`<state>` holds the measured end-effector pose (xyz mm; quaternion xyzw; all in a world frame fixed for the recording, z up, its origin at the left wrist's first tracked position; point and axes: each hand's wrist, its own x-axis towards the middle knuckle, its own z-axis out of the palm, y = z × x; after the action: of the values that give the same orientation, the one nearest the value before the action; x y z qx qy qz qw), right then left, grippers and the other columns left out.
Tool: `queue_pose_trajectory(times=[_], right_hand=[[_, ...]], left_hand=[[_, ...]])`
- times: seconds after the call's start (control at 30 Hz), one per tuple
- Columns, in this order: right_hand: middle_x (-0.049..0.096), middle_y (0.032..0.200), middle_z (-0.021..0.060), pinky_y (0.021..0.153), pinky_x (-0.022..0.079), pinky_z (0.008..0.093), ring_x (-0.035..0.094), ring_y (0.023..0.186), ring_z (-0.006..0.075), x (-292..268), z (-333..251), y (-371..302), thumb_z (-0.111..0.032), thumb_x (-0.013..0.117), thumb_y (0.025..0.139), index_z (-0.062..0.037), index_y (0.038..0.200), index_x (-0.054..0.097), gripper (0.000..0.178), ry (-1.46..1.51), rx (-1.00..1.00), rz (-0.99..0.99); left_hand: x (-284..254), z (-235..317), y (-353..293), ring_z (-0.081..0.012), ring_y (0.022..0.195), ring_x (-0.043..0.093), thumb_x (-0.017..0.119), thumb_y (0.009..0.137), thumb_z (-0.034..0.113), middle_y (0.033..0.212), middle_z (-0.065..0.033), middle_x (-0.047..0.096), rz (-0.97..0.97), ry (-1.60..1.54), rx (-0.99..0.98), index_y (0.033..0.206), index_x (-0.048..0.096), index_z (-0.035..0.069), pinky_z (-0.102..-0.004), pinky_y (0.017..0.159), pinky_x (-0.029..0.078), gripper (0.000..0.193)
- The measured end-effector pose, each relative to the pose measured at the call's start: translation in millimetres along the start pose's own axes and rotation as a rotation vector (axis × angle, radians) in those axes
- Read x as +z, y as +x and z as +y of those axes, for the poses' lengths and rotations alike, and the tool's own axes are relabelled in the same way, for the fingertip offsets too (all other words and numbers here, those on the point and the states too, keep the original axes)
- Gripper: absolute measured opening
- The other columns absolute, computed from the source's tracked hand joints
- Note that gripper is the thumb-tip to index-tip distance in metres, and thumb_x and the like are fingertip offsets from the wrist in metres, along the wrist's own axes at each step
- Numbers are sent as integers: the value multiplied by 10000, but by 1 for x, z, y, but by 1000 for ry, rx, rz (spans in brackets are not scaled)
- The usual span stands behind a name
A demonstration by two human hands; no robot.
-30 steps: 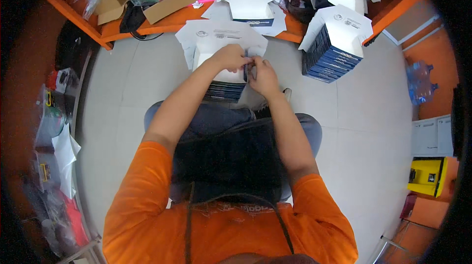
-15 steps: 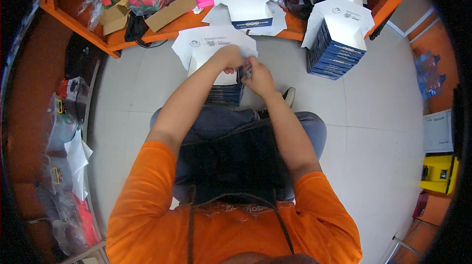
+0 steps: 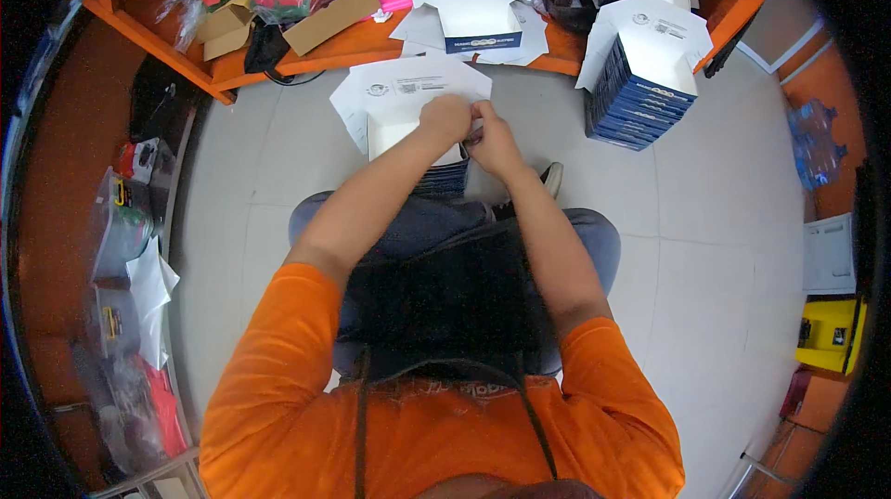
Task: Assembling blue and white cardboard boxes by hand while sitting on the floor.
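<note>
My left hand (image 3: pixel 446 119) beside my right hand (image 3: pixel 495 140), at right edge of open white-and-navy cardboard box (image 3: pixel 388 132), grey tiled floor (image 3: pixel 710 207)

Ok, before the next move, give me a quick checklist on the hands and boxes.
1. Left hand at the front box's right side: ok.
2. Right hand at that same side: ok.
3. Front box's lid open, away from the person: ok.
4. Right-side corner fully tucked: cannot tell, the hands cover it.
5. Stack beneath the front box squarely aligned: cannot tell, partly hidden by the left forearm.
6. Box stack at right apart from both hands: ok.
</note>
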<state>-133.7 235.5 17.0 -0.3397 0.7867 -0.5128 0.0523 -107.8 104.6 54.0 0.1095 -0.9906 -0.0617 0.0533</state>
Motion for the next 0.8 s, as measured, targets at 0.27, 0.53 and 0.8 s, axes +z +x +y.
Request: queue_pose_trajectory(times=[0.27, 0.53, 0.8], right_hand=[[629, 1083, 164, 738, 513, 371, 639, 861, 293, -34, 15, -7, 27, 600, 757, -44, 1134, 532, 390, -9, 22, 101], [669, 904, 114, 620, 510, 304, 648, 678, 167, -58, 23, 57, 12, 581, 817, -16, 1047, 600, 232, 44, 35, 301], [485, 1342, 199, 1035, 366, 437, 458, 1221, 388, -75, 26, 156, -230, 743, 803, -154, 1239, 610, 461, -1063, -71, 113]], left_hand=[[-88, -30, -21, -305, 779, 698, 575, 870, 509, 733, -155, 698, -184, -293, -308, 710, 705, 29, -430, 715, 547, 522], [-39, -113, -78, -384, 950, 650, 606, 884, 364, 1036, -239, 666, 208, -150, -212, 1052, 660, -10, -465, 835, 513, 414], [-12, -113, -88, -404, 935, 645, 576, 863, 95, 1023, -249, 664, 359, -414, -238, 1110, 642, -21, -467, 841, 513, 280]])
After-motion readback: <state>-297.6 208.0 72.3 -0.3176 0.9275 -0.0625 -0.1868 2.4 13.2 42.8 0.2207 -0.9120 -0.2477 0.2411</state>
